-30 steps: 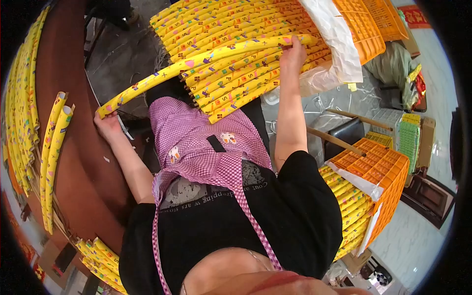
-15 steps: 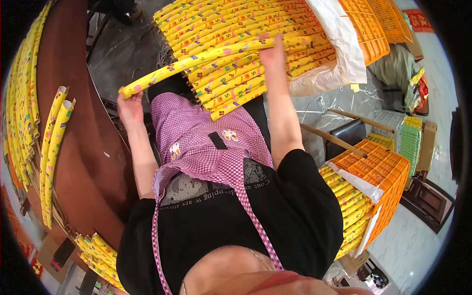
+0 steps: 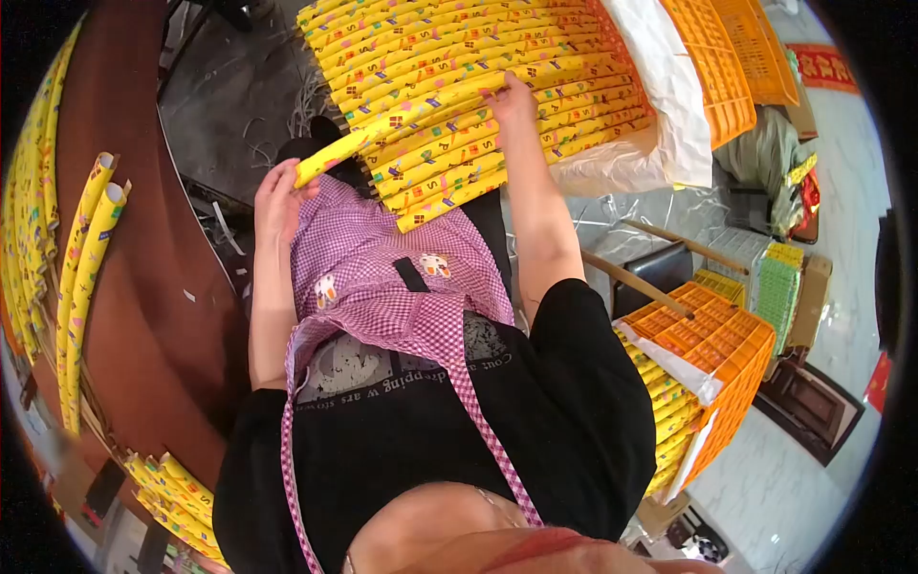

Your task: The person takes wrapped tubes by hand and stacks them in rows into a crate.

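A long yellow patterned tube [image 3: 387, 126] lies slantwise over rows of similar tubes [image 3: 459, 43] in an orange crate lined with white paper [image 3: 660, 124]. At its near left end, my left hand [image 3: 282, 199] has its fingers closed round the tube end, which sticks out past the rows. My right hand [image 3: 513, 99] is on the same tube farther along, fingertips bent round its upper side. The tube's far end lies among the other tubes close to the liner.
On the brown table [image 3: 172, 316] at left lie two loose tubes [image 3: 84, 258] and a pile of tubes [image 3: 33, 191]. Another orange crate [image 3: 727, 335] with tubes stands at right, near a dark stool [image 3: 660, 268] and wooden poles [image 3: 636, 282].
The held tube has shifted right and down onto the rows. My left hand moved right with its end, and my right hand slid left along it.
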Action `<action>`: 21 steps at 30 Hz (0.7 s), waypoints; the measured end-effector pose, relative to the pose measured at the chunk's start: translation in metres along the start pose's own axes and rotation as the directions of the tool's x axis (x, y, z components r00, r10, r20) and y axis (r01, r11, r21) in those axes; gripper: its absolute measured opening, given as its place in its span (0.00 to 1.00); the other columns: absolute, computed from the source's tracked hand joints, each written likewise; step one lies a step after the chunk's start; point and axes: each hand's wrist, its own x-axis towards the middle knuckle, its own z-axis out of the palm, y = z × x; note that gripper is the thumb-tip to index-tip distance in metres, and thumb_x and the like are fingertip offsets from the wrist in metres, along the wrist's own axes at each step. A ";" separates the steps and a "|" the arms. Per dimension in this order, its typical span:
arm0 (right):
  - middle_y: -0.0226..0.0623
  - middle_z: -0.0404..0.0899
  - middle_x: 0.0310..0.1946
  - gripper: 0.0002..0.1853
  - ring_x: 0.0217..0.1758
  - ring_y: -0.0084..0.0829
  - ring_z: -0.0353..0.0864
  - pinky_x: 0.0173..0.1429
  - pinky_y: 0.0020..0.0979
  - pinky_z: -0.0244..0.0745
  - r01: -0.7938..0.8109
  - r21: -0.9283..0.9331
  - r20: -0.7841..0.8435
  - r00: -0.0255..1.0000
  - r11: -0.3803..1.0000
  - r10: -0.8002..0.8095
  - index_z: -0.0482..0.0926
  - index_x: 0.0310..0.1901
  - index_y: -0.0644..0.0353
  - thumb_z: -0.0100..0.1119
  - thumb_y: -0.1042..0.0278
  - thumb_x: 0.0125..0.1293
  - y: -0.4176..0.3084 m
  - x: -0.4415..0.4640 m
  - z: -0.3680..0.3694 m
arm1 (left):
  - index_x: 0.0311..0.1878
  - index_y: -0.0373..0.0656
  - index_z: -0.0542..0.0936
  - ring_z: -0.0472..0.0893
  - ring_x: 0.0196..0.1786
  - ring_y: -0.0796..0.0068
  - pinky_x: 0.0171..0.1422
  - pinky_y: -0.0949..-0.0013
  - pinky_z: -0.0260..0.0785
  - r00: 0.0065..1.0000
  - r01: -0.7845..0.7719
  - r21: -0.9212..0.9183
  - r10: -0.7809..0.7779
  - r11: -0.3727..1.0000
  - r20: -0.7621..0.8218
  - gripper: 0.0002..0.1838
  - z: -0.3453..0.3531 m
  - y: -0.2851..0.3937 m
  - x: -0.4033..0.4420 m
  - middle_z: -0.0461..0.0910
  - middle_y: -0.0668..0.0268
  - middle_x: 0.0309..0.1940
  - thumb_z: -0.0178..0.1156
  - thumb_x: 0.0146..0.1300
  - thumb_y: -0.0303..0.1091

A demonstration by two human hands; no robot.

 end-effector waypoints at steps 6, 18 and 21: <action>0.43 0.71 0.45 0.14 0.44 0.41 0.74 0.36 0.45 0.72 0.027 -0.070 -0.010 1.000 0.997 -0.027 0.66 0.49 0.64 0.49 0.73 0.63 -0.017 0.056 -0.015 | 0.46 0.33 0.71 0.78 0.37 0.68 0.40 0.69 0.74 0.999 0.016 0.002 -0.016 1.000 0.041 0.11 0.029 -0.011 0.029 0.74 0.59 0.39 0.52 0.61 0.27; 0.37 0.69 0.40 0.11 0.40 0.36 0.70 0.46 0.40 0.69 0.057 -0.302 -0.212 0.969 0.952 -0.125 0.66 0.47 0.62 0.44 0.68 0.66 -0.047 0.063 -0.014 | 0.47 0.34 0.70 0.76 0.41 0.75 0.43 0.72 0.73 0.991 0.085 0.193 -0.102 0.977 0.082 0.12 0.061 -0.053 0.087 0.74 0.63 0.41 0.51 0.62 0.29; 0.35 0.68 0.36 0.10 0.39 0.33 0.69 0.44 0.36 0.69 0.128 -0.408 -0.019 0.989 0.904 -0.148 0.68 0.44 0.62 0.48 0.68 0.63 -0.038 0.031 -0.009 | 0.46 0.35 0.71 0.75 0.39 0.77 0.42 0.74 0.71 0.996 0.077 0.246 -0.083 0.966 0.016 0.12 0.056 -0.063 0.097 0.74 0.65 0.40 0.52 0.61 0.29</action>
